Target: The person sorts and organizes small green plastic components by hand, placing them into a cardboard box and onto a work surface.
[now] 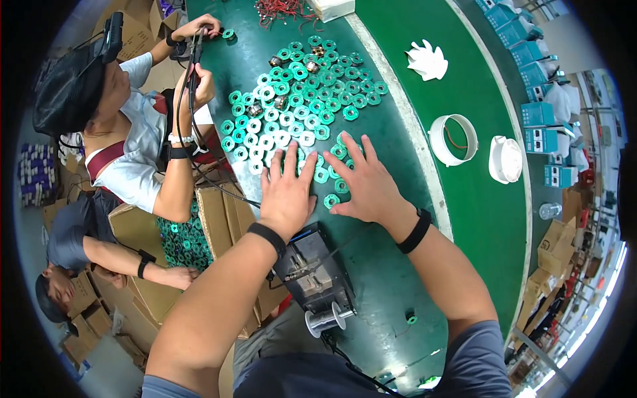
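Many small green ring-shaped circuit boards [312,93] lie spread in one layer on the dark green table. A few copper-wound coils [312,67] sit among them. My left hand [287,196] rests flat at the near edge of the spread, fingertips touching the boards. Beside it, my right hand [367,186] is spread with its fingers over the boards at the near right edge; one loose board [332,201] lies by its thumb. Both hands are open and hold nothing; some boards are hidden under the fingers.
A soldering station [312,265] with a solder spool [326,321] stands close below my left hand. A co-worker [133,119] at left holds a soldering iron and a board. Another person reaches into a cardboard box [215,225] of boards. The conveyor [478,192] carries white plastic parts [453,139].
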The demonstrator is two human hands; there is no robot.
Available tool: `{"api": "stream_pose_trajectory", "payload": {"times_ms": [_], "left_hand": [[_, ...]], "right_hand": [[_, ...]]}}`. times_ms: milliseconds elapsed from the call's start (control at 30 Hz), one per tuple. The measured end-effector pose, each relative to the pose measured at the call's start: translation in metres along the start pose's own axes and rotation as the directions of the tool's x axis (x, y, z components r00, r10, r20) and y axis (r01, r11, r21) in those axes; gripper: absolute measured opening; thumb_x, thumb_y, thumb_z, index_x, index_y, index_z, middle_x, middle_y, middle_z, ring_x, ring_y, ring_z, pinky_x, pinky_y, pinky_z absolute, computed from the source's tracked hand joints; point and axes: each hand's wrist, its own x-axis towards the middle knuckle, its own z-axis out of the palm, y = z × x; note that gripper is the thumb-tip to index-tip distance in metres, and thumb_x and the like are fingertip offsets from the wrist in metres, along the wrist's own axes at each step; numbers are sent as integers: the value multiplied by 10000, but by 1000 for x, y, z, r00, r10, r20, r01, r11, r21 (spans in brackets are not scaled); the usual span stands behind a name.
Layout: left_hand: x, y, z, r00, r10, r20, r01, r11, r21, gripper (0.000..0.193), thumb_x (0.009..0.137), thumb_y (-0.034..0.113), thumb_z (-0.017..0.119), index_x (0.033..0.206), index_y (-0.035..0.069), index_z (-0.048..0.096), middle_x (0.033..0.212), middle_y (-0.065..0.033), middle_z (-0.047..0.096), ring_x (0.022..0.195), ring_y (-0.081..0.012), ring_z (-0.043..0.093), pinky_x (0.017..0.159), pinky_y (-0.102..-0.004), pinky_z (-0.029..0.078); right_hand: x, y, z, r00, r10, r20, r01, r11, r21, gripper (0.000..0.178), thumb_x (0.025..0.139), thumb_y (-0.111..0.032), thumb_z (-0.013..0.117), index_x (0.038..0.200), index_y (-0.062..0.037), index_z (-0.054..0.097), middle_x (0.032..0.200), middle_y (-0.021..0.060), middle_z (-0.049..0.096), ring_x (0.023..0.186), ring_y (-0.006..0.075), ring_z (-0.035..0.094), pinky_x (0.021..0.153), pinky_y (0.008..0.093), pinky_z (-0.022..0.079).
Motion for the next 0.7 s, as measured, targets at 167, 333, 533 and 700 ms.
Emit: {"api": "stream_pose_trajectory", "payload": {"times_ms": [167, 333, 533, 700], "left_hand": [[-1, -5, 5, 999, 13, -51, -12, 1000, 23, 971, 771, 212, 896, 1614, 190, 415, 1645, -179, 374, 1494, -427, 365, 1211, -581, 349], [-1, -5, 3, 999, 28, -38, -29, 999, -34, 1009, 726, 246, 927, 1599, 204, 423, 1632, -152, 386, 1499, -412, 371, 1181, -624, 374], [-2, -7, -4, 994, -78, 72, 80, 996, -29, 1002, 731, 236, 930, 1596, 245, 424, 1570, -138, 421, 1446, -403, 421, 1068, -587, 519], [-6, -9, -3, 1000, -23, -11, 22, 998, -60, 932, 745, 199, 904, 1565, 212, 461, 1523, -149, 450, 1407, -401, 448, 1005, -548, 573]], "right_hand": [[6, -1, 0, 1000, 18, 11, -18, 999, 29, 1018, 691, -439, 951, 1578, -237, 493, 1695, 176, 307, 1504, 534, 345, 1143, 596, 474], [10, -2, 1, 994, 72, -84, -68, 997, 47, 887, 746, -403, 899, 1536, -227, 537, 1661, 187, 350, 1449, 506, 424, 1044, 604, 545], [18, -5, -1, 988, 154, -8, -153, 987, 43, 659, 769, -296, 862, 1382, -174, 653, 1599, 177, 428, 1328, 453, 531, 951, 517, 608], [18, -13, 0, 975, 218, -40, -216, 975, 51, 586, 767, -231, 847, 1325, -155, 684, 1598, 203, 419, 1280, 438, 557, 949, 506, 608]]}}
